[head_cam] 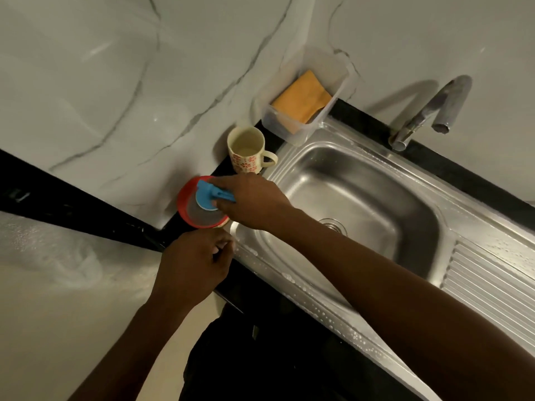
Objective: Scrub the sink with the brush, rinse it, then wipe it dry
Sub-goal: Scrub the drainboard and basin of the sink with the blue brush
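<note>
My right hand [254,202] grips the blue brush [207,195] by its handle and holds its round head over a red-rimmed container [191,211] on the black counter left of the sink. My left hand [194,263] sits just below that container at the sink's left corner, fingers curled; whether it holds anything is hidden. The steel sink [362,198] has soap bubbles along its front rim and an uncovered drain [333,225]. An orange cloth [302,101] lies in a clear plastic tub [301,131] behind the sink.
A cream mug [249,150] with red flowers stands between the container and the tub. The tap [431,111] rises at the back right of the basin. A ribbed drainboard [492,282] lies right of the basin. White marble wall behind the counter.
</note>
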